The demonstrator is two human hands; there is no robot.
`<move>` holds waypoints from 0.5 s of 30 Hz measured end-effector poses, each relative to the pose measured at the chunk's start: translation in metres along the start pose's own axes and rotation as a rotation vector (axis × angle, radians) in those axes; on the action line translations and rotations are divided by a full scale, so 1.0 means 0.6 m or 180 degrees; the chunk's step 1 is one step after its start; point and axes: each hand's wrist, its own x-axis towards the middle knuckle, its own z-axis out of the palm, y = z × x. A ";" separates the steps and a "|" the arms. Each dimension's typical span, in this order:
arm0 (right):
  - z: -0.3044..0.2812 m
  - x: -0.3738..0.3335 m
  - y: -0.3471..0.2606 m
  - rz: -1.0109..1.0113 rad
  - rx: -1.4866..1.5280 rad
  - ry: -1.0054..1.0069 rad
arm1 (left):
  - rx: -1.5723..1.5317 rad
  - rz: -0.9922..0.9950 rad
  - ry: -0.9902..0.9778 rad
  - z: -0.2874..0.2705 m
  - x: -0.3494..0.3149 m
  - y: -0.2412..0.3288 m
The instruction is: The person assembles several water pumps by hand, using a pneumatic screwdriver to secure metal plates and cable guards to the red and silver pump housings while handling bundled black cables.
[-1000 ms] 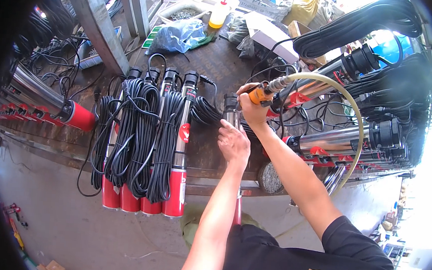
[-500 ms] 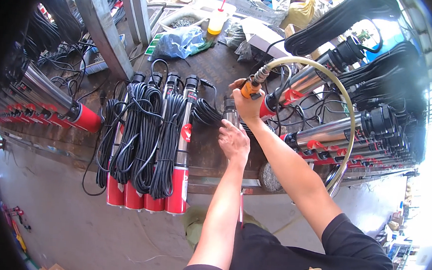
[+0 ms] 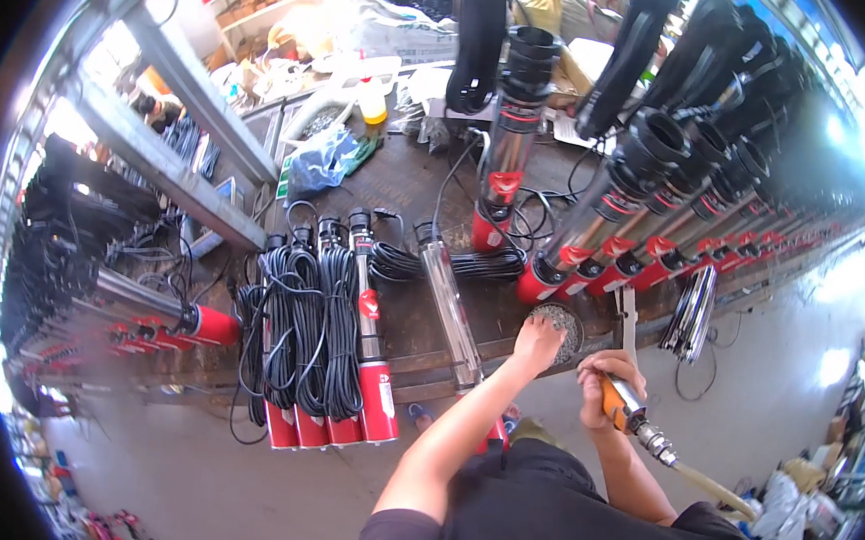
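My left hand (image 3: 540,342) reaches down into a round dish of small grey metal pieces (image 3: 571,330) by the bench edge. Its fingers look stretched out, and the tips touch the pieces. In my right hand (image 3: 605,380) is an orange and silver air screwdriver (image 3: 626,404), held over the front of the bench with its hose trailing to the lower right. A steel tube pump with a black top (image 3: 450,311) lies in front of me, its lower end partly behind my left forearm. A coiled black cable (image 3: 483,266) is beside it.
Several red-based pumps with bundled black cables (image 3: 313,332) lie to the left. More pumps (image 3: 617,213) lean in a row at the right, and one pump (image 3: 509,155) stands behind the coil. A metal post (image 3: 170,151) rises at the left. A blue plastic bag (image 3: 325,162) sits at the back.
My left hand has left the pump and moved right to the dish. My right hand has drawn the air screwdriver back from the pump's top, down and right. The view has shifted.
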 end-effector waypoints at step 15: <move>-0.121 -0.060 0.008 0.0489 0.0319 0.1114 | -0.4332 -0.2595 0.0063 -0.036 0.019 0.016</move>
